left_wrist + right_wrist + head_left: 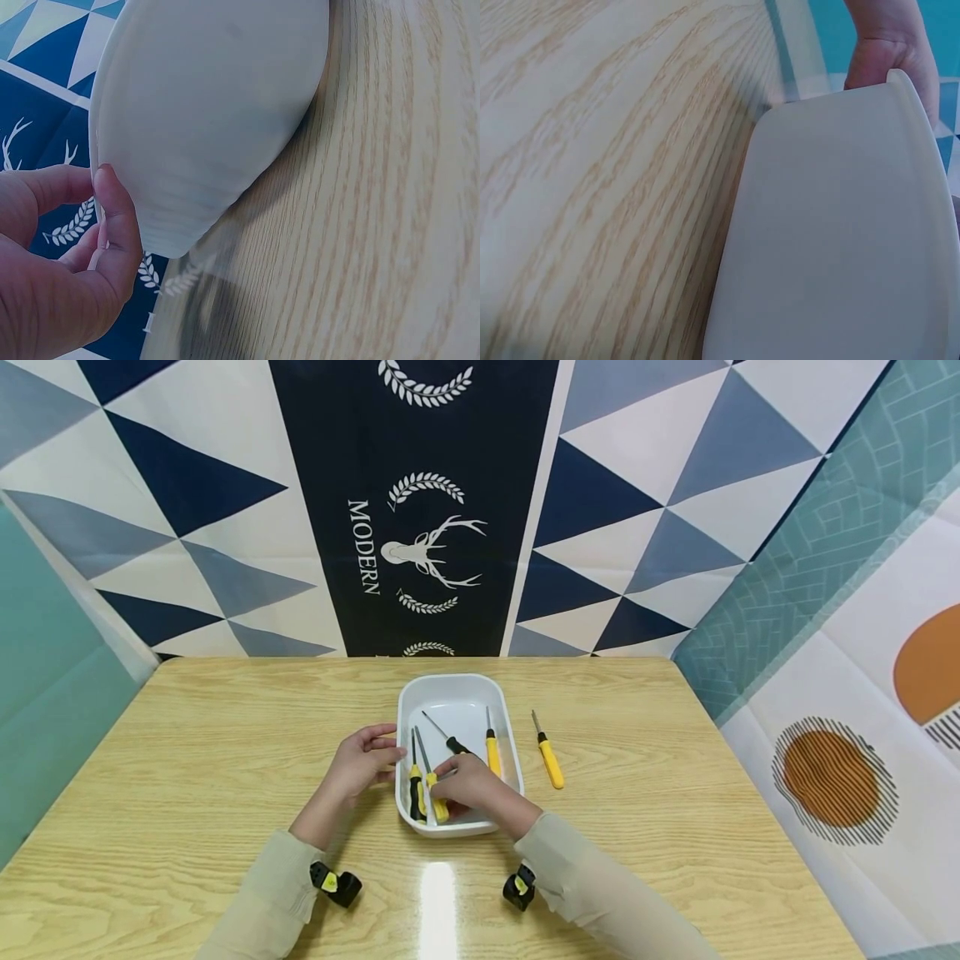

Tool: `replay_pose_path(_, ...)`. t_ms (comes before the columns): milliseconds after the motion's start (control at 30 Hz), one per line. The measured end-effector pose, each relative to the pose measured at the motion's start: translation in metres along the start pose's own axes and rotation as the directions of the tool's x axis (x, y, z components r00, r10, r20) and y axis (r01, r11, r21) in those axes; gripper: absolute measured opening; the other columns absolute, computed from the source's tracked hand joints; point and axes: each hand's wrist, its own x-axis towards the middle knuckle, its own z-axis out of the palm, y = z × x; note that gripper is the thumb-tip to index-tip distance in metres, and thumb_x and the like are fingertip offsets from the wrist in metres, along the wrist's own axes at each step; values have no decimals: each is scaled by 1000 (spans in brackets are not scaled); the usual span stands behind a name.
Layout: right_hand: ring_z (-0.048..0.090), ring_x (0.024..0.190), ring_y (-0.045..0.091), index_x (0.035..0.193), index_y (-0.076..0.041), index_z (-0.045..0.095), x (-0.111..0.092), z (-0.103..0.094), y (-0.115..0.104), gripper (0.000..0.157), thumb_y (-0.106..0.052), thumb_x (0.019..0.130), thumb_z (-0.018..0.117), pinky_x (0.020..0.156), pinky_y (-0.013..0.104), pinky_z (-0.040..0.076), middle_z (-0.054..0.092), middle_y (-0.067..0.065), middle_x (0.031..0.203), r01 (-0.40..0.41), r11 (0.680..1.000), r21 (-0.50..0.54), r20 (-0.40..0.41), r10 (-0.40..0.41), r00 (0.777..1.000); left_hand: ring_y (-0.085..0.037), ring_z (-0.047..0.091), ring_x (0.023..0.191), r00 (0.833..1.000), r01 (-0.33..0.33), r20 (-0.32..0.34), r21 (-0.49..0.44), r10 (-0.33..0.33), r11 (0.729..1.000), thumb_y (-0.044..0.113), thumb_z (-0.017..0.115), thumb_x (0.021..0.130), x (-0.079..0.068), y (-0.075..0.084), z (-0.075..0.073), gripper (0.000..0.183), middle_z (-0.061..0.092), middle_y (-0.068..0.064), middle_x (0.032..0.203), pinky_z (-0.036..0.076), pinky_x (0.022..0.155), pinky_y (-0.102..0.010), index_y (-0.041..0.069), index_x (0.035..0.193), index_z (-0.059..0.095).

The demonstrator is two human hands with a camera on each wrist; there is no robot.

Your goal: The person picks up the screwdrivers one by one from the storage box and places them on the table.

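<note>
Indoors, in the head view, my left grip pinches the side rim of a glossy white tray with rounded corners, set on a wood-grained desk. Inside, slim metal shafts lead to a yellow-and-black screwdriver, a yellow-handled screwdriver, a black-handled screwdriver and a plain yellow screwdriver. My right grip reaches in with bent fingers by the yellow handle; whether they are clamped on it, I cannot tell. My hand covers the black handle's end. A fifth screwdriver lies on the desk, right of the tray.

In the left-wrist view, my thumb and fingers meet over the thin lip; the smooth wall, cut off at the top, conceals the contents.

In the right-wrist view, the outer wall hides the tools; part of a hand shows beyond it, which one being hard to make out.
</note>
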Motion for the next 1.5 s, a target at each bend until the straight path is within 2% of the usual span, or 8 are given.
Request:
replay_pose_path(300,58,60,14,111,-3,58,0,-7,3,33,-10,80,66,51,24,53,62,9,83,5,1000,-13,10,-5,1000,-11,58,80,1000,5,-1,-10,-5,1000,7,63,87,-1,0,0,50,53,-12,113,55,68,-24,6,133,46)
replay_pose_path(667,57,58,14,112,-3,58,0,-10,0,37,-8,76,65,52,25,53,60,9,78,11,1000,19,2,-11,1000,-10,59,79,1000,3,1,-14,-3,1000,6,63,86,1,-1,0,49,54,-12,112,55,67,-23,6,133,47)
replay_pose_path(1500,59,61,17,116,-2,58,-6,-22,-8,40,-5,77,64,54,29,57,59,10,79,22,999,33,-21,-22,1000,-12,59,80,1000,5,-6,-18,-5,1000,5,63,86,2,-2,0,49,54,-13,113,56,67,-23,6,133,47)
